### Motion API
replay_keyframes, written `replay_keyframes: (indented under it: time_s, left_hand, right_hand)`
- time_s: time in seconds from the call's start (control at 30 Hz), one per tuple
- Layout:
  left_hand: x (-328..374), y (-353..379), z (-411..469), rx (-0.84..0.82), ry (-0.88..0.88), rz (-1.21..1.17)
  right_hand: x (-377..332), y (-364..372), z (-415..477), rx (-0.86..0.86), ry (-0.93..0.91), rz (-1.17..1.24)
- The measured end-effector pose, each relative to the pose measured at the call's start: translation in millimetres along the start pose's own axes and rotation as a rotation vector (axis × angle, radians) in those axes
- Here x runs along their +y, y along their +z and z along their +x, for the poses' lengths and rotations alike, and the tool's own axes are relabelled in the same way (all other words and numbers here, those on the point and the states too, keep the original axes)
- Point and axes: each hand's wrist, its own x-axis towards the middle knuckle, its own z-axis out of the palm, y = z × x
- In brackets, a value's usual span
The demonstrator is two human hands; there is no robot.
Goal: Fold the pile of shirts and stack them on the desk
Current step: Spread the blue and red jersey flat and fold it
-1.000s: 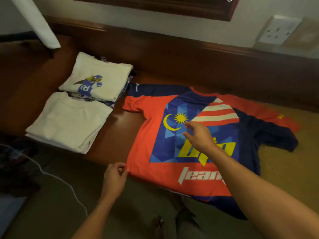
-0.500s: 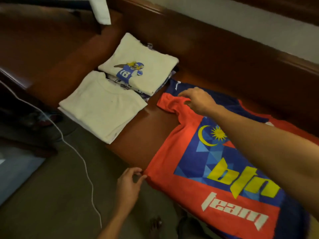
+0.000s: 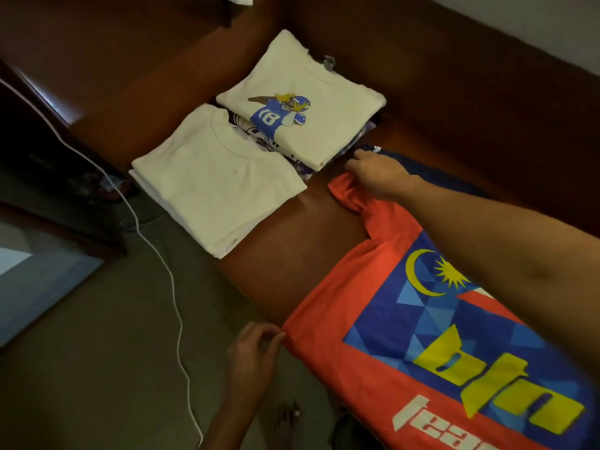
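Pinching with the left hand the hem corner of the soft, light orange-and-blue jersey shirt lower right on the brown desk, gripping its sleeve mid-frame with the right hand.

A bedroom-like room in a home or hotel. A long polished dark-wood surface with a raised wooden back runs along a plain pale wall. The floor is carpeted, with a white cable trailing across it. A bare foot stands below the surface's near edge, and folded shirts sit at its left end.
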Motion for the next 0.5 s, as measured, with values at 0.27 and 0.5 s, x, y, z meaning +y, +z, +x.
replay_keyframes:
  time_s: [0.27, 0.5]
  left_hand:
    - [28.2, -5.1, -6.8, 0.009, 0.064, 0.069]
    - [44.6, -7.2, -20.6, -0.018, 0.079, 0.023]
  right_hand:
    - [28.7, -43.1, -47.6, 0.078, 0.09, 0.163]
    - [52.4, -57.3, -118.8, 0.201, 0.192, 0.123]
